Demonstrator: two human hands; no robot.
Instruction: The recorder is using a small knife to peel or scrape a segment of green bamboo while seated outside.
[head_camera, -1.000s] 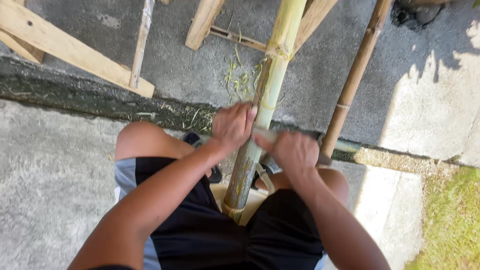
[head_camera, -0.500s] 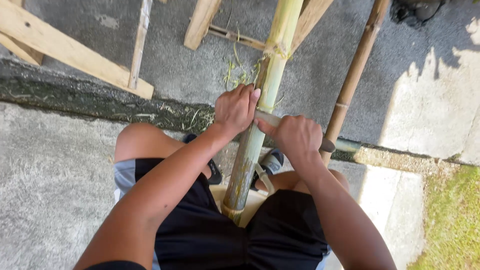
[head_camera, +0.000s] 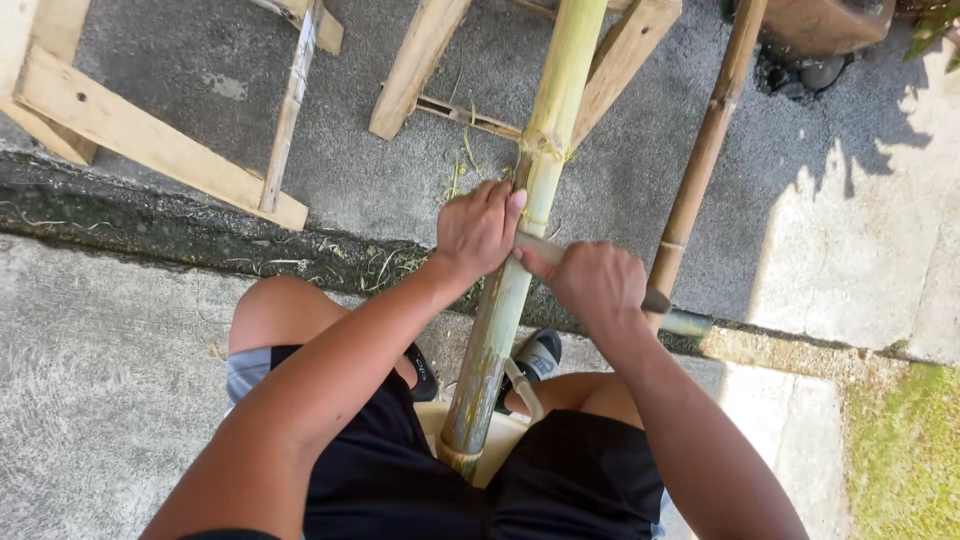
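Evidently mid-job: green bamboo pole (head_camera: 520, 260) runs from top centre to lap at bottom centre. Left hand (head_camera: 478, 228) clenched round pole; right hand (head_camera: 597, 283) grasping tool handle (head_camera: 655, 300), blade across pole. Shavings (head_camera: 385, 262) left of pole; most skin still green, uncut.

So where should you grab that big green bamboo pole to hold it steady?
Probably the bare middle stretch of the green bamboo pole, coming in from the sides. It is round and slim enough to wrap, and it runs straight away between the knees. The left hand and right hand meet there, the right also gripping a tool handle.
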